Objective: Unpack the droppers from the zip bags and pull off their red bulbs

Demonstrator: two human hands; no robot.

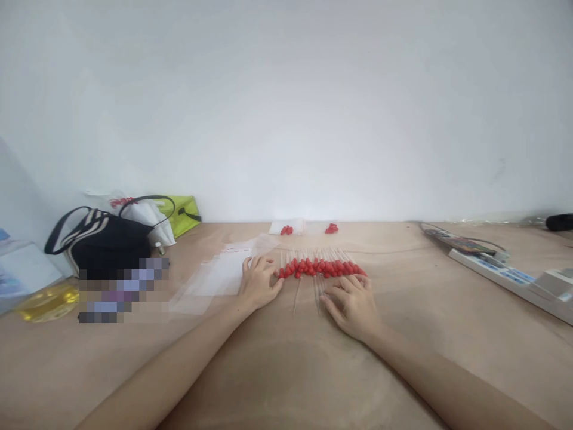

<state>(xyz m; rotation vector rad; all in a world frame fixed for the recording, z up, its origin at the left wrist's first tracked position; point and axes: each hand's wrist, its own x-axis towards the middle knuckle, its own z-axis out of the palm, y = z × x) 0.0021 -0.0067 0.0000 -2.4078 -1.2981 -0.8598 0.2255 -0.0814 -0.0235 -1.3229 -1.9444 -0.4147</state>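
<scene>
A row of thin pale sticks with red ends (313, 267) lies on the table in front of me. Most of the sticks point away toward the wall, while a few extend toward me. At the row's left end my left hand (259, 283) rests with fingers bent and apart, its thumb beside the outermost red end. My right hand (353, 306) lies low at the right end, fingertips against the red ends and thumb spread near the sticks that point my way. Neither hand shows anything gripped; the right fingertips are partly hidden.
Clear plastic bags (215, 276) lie left of my left hand. Two small red clusters, one left (286, 230) and one right (332, 228), sit near the wall. A black bag (111, 242) stands at left; a white power strip (505, 278) and a phone-like object (459, 242) are at right.
</scene>
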